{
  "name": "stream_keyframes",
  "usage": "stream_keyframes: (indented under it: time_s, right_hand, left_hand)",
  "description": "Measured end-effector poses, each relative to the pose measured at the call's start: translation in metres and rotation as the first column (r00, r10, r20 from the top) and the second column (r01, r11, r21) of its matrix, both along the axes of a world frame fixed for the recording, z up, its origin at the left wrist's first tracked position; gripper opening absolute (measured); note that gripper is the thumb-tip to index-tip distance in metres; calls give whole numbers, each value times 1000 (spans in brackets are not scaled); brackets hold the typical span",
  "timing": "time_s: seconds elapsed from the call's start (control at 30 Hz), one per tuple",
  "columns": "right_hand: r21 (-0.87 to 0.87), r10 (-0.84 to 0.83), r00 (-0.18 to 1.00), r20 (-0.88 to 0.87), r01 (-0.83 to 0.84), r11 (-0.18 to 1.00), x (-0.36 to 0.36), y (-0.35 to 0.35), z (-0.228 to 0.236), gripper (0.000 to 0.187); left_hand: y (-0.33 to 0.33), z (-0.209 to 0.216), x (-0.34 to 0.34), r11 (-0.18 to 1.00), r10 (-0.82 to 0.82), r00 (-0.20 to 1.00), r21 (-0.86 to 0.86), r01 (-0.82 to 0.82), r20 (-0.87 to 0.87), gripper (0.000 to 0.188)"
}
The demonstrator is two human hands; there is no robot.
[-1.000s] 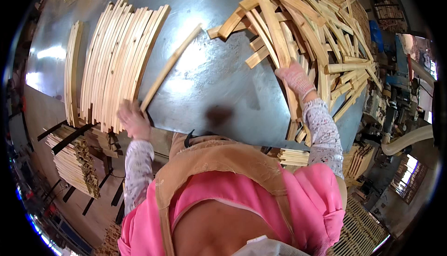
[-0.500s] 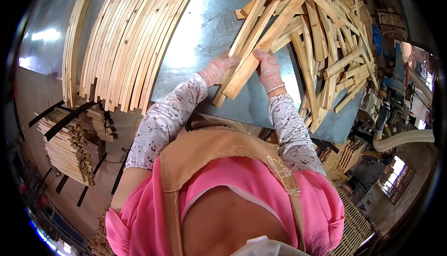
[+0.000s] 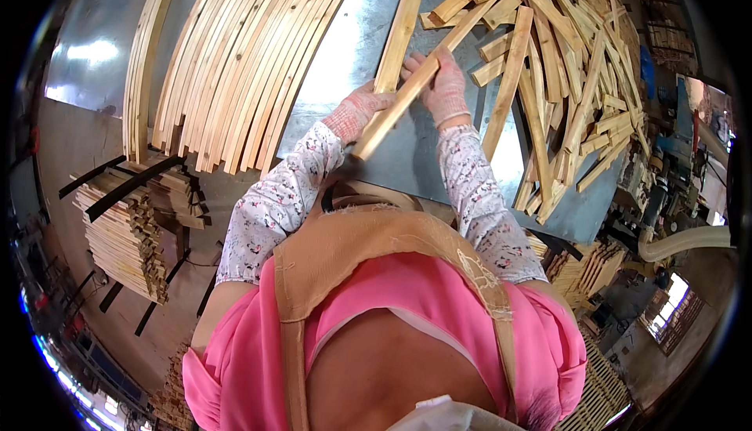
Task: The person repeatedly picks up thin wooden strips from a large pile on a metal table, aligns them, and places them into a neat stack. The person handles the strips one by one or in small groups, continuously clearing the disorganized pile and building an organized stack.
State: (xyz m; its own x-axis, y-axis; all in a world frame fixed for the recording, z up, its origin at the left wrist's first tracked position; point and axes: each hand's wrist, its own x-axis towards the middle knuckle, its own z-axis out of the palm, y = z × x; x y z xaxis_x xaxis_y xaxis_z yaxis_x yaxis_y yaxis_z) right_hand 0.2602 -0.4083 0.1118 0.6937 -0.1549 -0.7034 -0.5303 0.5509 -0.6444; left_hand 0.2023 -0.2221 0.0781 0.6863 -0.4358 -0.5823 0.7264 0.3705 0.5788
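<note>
My left hand (image 3: 359,113), in a pinkish knitted glove, is closed round the lower part of a flat wooden strip (image 3: 403,27) that points away from me. My right hand (image 3: 446,92), gloved alike, has its fingers round a second wooden strip (image 3: 407,100), slanting from far right to near left. The near part of this strip crosses close to the left fingertips; whether they touch it I cannot tell. Another strip (image 3: 509,78) lies just right of my right hand, beside a jumbled heap of wooden strips (image 3: 576,78).
Long strips (image 3: 251,63) lie side by side on the shiny metal table (image 3: 325,63), left of my hands. A narrow bundle of strips (image 3: 145,70) lies farther left. Below the table's left edge, stacked strips (image 3: 125,243) stand near dark bars (image 3: 133,184). A pale hose (image 3: 689,239) runs at the right.
Three strips were between my hands; two are there now. One strip now lies to the right, by the heap. The two held strips have spread apart at their far ends.
</note>
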Motion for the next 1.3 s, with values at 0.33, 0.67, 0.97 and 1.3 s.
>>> stream_keyframes:
  time_s: [0.33, 0.67, 0.97, 1.3]
  right_hand:
    - [-886, 719, 565, -404, -438, -153, -112, -153, 64, 71]
    - [-873, 666, 699, -260, -464, 146, -17, -22, 13, 57]
    - [-829, 748, 661, 59, -386, 406, 31, -2, 16, 47]
    - [-795, 987, 60, 149, 600, 84, 92, 150, 114, 48]
  left_hand:
    - [95, -27, -15, 970, 93, 996, -223, -95, -20, 79]
    - [34, -33, -26, 988, 112, 992, -99, -117, -54, 73]
    - [76, 37, -38, 355, -440, 869, 933, -64, 227, 59]
    - [256, 156, 65, -244, -596, 802, 962, -122, -49, 45]
